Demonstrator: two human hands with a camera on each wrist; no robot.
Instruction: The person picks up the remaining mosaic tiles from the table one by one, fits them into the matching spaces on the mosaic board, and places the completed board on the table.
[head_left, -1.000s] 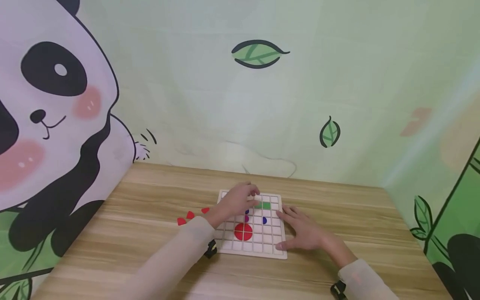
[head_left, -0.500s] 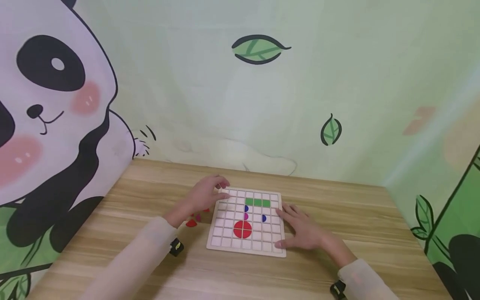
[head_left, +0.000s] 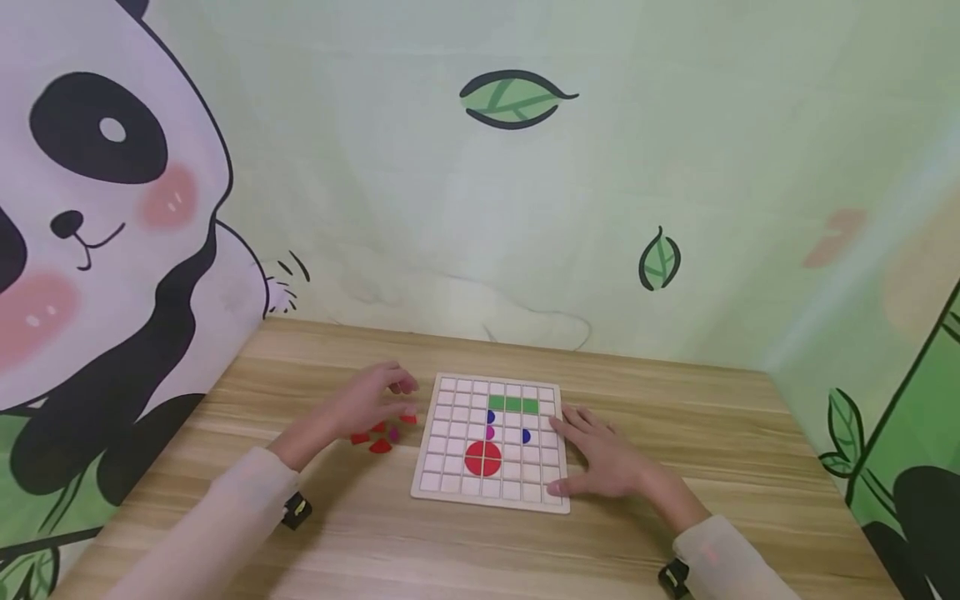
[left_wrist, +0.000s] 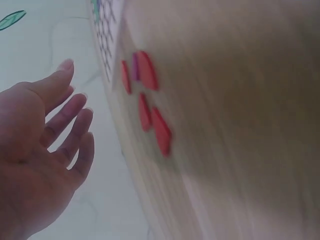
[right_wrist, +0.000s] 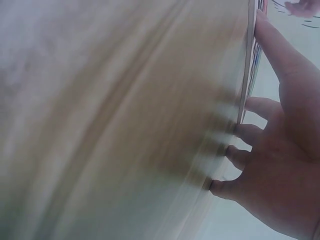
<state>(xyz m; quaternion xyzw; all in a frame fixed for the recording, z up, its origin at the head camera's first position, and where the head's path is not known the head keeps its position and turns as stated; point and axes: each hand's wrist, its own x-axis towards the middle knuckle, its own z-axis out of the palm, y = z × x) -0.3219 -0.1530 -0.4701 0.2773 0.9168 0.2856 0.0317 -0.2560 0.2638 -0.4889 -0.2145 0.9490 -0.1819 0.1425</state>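
My left hand point(head_left: 369, 400) hovers over the table, left of the white grid board point(head_left: 450, 457). Its fingers are loosely bent with nothing between them, as the left wrist view shows of the hand point(left_wrist: 35, 135). Below it lie several loose red pieces point(head_left: 381, 447) with curved edges and one purple piece point(head_left: 393, 434). My right hand point(head_left: 606, 457) rests at the board's right edge, fingers spread, thumb and index finger on the board. The board bears a row of green squares point(head_left: 513, 405), two blue half-circles point(head_left: 526, 436), a magenta half-circle point(head_left: 490, 432) and a red circle of quarter pieces point(head_left: 483, 458).
The wooden table point(head_left: 465, 550) extends around the board on all sides. Behind it stands a pale green wall point(head_left: 375, 167) printed with leaves and a panda. The loose pieces lie close to the board's left edge.
My left hand has moved left, from above the green squares, off the board and over the loose pieces. More of the board now shows. My right hand has stayed at the board's edge.
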